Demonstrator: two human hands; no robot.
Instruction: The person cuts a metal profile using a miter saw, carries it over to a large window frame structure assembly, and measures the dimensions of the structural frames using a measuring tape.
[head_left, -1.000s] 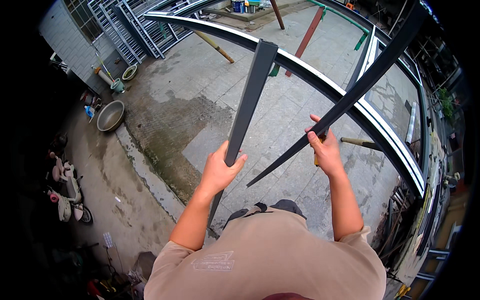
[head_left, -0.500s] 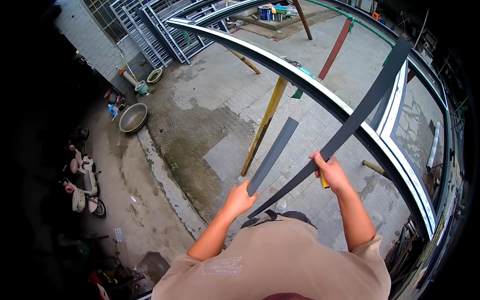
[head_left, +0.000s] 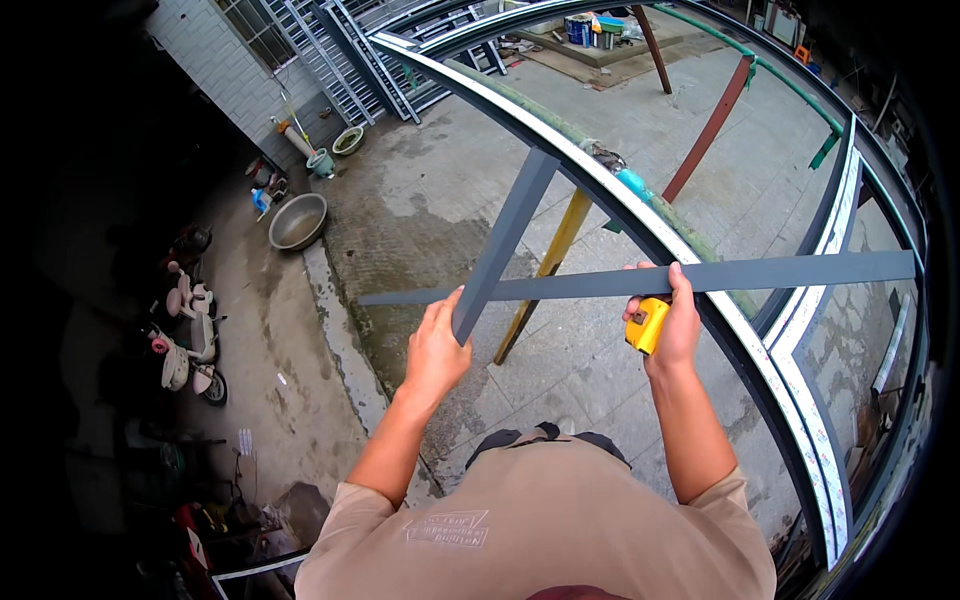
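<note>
My left hand (head_left: 434, 352) is closed round the lower end of a short dark-grey flat strip (head_left: 518, 215), which slants up and away toward the window-like metal frame (head_left: 665, 232). A much longer grey strip (head_left: 810, 272) lies almost level across the view, gripped near its middle by my right hand (head_left: 676, 325). That same hand also holds a yellow tape measure (head_left: 646, 326) against the palm, below the strip. The short strip crosses in front of the long one just above my left hand. The long strip's right part passes over the frame.
Yellow (head_left: 545, 275) and red-brown (head_left: 708, 130) legs stand under the frame. To the left are a round basin (head_left: 298, 222), a green bucket (head_left: 320, 163) and a pink scooter (head_left: 190, 330). Barred metal panels (head_left: 345, 60) lean by the brick wall.
The long strip has swung from a steep slant to nearly level. My left hand has moved up and left with the short strip. The tape measure now shows more fully.
</note>
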